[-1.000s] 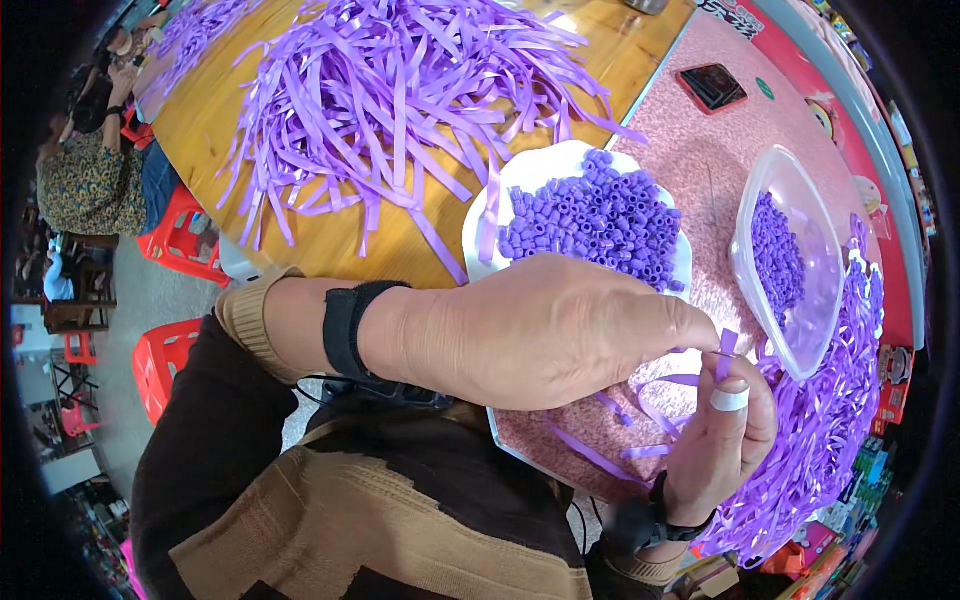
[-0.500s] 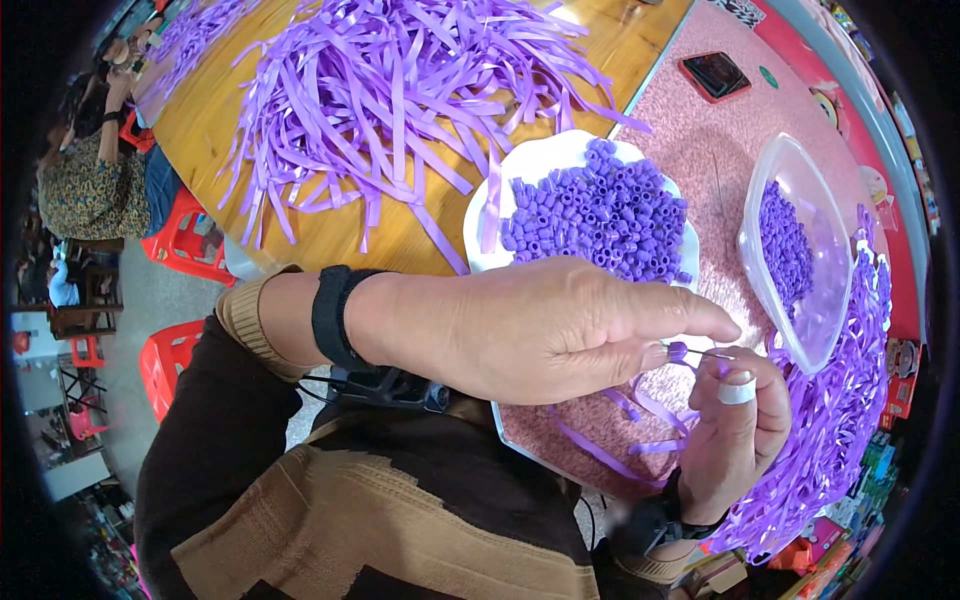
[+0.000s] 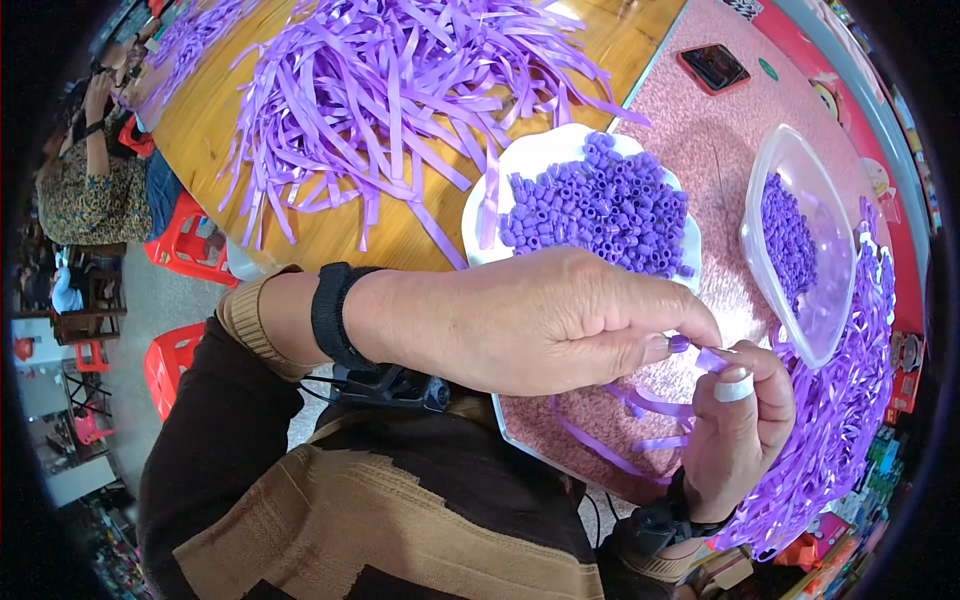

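My left hand (image 3: 590,325) reaches across from the left, thumb and index finger closed on a small purple tube bead (image 3: 679,343). A thin dark needle-like piece shows between the two hands, mostly hidden by fingertips. My right hand (image 3: 738,420), with white tape round the thumb, pinches a purple ribbon (image 3: 710,361) close beside the bead. More ribbon strands hang below onto the pink mat (image 3: 610,445). Just beyond my left hand, a white scalloped dish (image 3: 482,225) holds many purple beads (image 3: 600,215).
A clear plastic tub (image 3: 835,260) with more beads stands tilted at right. Heaped purple ribbons (image 3: 380,110) cover the wooden table (image 3: 200,150); another ribbon bundle (image 3: 830,450) hangs at right. A phone (image 3: 713,68) lies at the back. Red stools (image 3: 185,245) and another person (image 3: 95,190) are left.
The bead in my left fingers has shifted slightly, and my left index finger has curled in closer to it. More ribbon now shows at my right fingertips; less of the thin dark piece is visible.
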### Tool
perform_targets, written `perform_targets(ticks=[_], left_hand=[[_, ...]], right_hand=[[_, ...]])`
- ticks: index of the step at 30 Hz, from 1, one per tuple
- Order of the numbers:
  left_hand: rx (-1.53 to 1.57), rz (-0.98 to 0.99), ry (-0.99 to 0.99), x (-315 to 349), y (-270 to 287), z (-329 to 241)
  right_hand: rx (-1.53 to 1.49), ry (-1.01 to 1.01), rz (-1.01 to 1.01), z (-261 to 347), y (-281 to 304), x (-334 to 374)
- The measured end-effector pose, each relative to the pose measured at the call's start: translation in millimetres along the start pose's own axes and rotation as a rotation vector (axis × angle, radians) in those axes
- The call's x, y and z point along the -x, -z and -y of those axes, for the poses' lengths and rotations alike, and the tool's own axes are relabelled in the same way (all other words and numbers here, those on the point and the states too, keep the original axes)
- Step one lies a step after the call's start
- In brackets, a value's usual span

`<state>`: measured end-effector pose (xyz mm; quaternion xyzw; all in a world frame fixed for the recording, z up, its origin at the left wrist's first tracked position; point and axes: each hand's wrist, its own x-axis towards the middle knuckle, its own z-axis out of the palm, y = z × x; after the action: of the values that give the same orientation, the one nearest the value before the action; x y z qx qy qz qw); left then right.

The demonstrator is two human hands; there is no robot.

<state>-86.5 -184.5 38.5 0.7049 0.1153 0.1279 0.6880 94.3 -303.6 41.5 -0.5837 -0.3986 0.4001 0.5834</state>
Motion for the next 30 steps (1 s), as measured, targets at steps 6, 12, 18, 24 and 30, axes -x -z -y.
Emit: perform_targets(ticks=[6,12,18,24,30], left_hand=[[-0.147,-0.060,-0.110,-1.1,0.8,5.7],[-0.174,-0.096,-0.251,-1.9,0.6,7.3],[-0.161,-0.113,-0.303,-2.9,-0.5,8.2],[-0.242,-0.165,-0.337,-2.3,-0.1,11.7],[-0.328,-0.229,-0.320,-2.0,-0.8,17.3]], right_hand=[[0.042,0.019,0.072,5.7,-5.3,-2.3],[-0.029,-0.026,0.023,-1.3,4.4,-2.4],[-0.192,0.103,0.101,-6.8,-1.5,-11.0],[-0.219,0.049,0.089,-2.2,-4.3,-8.0],[-0.182,0.122,0.131,-7.5,-1.4,-7.7]])
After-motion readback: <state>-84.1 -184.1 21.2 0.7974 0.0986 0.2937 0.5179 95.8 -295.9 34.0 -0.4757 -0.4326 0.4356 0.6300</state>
